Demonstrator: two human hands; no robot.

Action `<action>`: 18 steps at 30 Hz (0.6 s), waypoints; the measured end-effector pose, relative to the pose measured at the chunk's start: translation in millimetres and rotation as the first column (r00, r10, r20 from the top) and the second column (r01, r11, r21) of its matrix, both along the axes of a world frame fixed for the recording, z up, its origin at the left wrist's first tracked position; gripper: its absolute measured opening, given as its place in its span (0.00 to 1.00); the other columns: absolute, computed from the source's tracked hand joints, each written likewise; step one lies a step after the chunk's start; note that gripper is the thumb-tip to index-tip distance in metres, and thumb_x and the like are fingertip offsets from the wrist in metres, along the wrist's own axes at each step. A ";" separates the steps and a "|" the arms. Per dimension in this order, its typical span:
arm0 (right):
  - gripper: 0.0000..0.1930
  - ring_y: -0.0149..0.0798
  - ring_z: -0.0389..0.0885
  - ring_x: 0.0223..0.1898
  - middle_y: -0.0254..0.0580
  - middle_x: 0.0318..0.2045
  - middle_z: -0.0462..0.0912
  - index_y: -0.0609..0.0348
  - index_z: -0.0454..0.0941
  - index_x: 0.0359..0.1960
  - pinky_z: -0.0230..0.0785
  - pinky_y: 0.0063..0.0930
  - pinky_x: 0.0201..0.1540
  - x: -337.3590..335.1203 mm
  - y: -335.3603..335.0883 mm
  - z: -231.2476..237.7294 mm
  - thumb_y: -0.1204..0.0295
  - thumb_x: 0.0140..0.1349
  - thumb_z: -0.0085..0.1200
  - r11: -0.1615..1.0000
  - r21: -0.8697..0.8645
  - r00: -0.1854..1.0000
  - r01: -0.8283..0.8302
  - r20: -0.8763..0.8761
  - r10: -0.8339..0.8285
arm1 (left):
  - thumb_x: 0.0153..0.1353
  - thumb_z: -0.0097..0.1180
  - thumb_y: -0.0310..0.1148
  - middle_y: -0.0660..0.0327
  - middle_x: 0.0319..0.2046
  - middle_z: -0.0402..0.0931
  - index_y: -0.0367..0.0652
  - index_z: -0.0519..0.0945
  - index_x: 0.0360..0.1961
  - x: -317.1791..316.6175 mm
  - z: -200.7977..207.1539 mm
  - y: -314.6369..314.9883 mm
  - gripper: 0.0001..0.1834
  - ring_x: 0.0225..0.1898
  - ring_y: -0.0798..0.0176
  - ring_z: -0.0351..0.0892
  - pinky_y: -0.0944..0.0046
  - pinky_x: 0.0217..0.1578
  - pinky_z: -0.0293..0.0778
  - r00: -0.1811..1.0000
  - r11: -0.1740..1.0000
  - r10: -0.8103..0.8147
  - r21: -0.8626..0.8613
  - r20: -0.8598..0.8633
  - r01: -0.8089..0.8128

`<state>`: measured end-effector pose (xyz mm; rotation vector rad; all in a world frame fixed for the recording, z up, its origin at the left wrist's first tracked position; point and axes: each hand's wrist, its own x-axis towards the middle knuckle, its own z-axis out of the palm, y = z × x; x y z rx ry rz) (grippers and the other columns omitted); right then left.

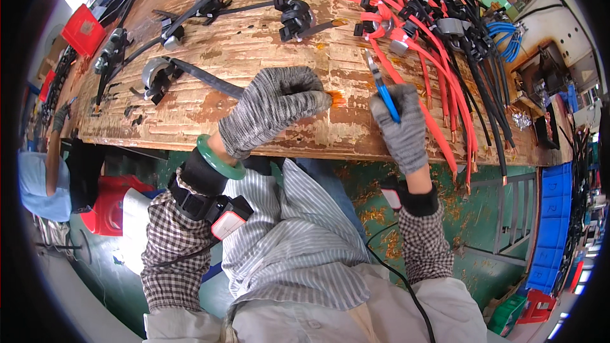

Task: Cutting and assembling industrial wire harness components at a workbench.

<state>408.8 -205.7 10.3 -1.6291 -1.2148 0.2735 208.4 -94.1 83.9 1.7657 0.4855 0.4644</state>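
Note:
In a grey knit glove, my left hand (273, 107) is closed around the end of a thick black cable (206, 78). Frayed copper-orange strands (338, 98) stick out past its fingertips. From my hand the cable runs up and left to a grey-and-black clamp-like part (159, 78). My right hand (403, 128), gloved alike, is wrapped round a blue-handled tool (385, 94) with a slim metal tip pointing away from me. That tip stands apart from the strands, to their right. Whether the tool is a knife or cutters cannot be made out.
More black cables with clamp-like parts (297, 19) lie across the worn wooden table (254, 47). At right, a pile of red cables (438, 57) and black ones overhangs the near edge. Blue bins (551, 228) stand right of the table. Another person (47, 174) works at far left.

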 end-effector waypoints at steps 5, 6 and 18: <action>0.23 0.44 0.77 0.34 0.45 0.35 0.75 0.57 0.68 0.48 0.69 0.33 0.41 -7.2 -22.3 11.8 0.73 0.47 0.57 0.988 0.073 0.935 -0.139 0.340 0.106 | 0.52 0.55 0.35 0.68 0.23 0.71 0.37 0.75 0.28 -2.9 1.5 -2.3 0.11 0.27 0.74 0.66 0.72 0.30 0.64 0.997 0.998 0.048 -0.039 0.068 -0.046; 0.26 0.48 0.75 0.39 0.46 0.38 0.74 0.54 0.68 0.49 0.68 0.37 0.43 -7.8 -23.6 16.8 0.75 0.44 0.57 0.992 0.015 0.885 -0.128 0.453 0.107 | 0.52 0.56 0.36 0.68 0.23 0.71 0.37 0.75 0.29 -4.2 -0.2 -2.2 0.11 0.27 0.74 0.66 0.72 0.31 0.65 0.996 0.997 0.076 -0.032 0.056 -0.074; 0.26 0.53 0.68 0.43 0.49 0.39 0.71 0.55 0.70 0.48 0.59 0.44 0.49 -11.3 -19.4 26.3 0.71 0.41 0.56 0.986 0.033 0.760 -0.161 0.642 0.102 | 0.55 0.51 0.34 0.62 0.21 0.71 0.34 0.75 0.28 -6.5 -6.4 -4.8 0.12 0.27 0.71 0.69 0.69 0.30 0.67 0.997 0.992 0.012 0.121 0.071 -0.020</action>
